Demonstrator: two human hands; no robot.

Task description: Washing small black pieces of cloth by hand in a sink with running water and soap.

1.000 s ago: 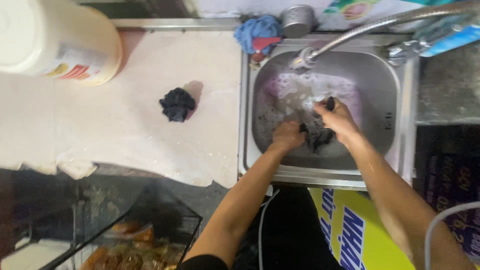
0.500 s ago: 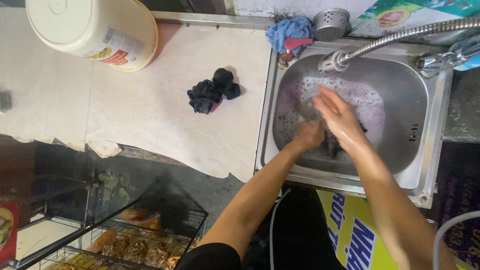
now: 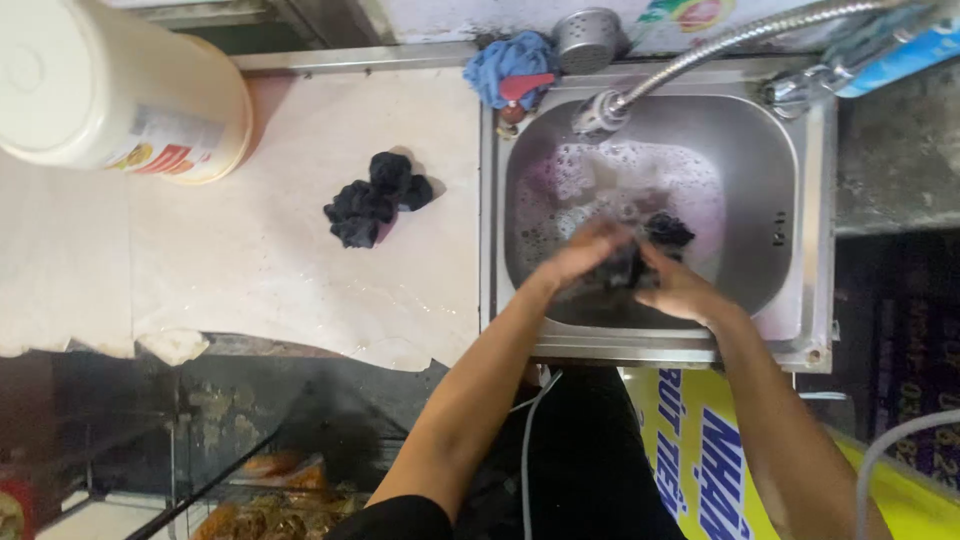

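Both my hands, left hand (image 3: 590, 252) and right hand (image 3: 672, 288), clench the dark cloth (image 3: 655, 240), scrubbing it in the soapy sink (image 3: 810, 200); rinsing seems next.

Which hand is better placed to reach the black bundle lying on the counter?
Left, probably. The left hand is on the sink side nearest the counter, closer to the black bundle. The right hand would cross over.
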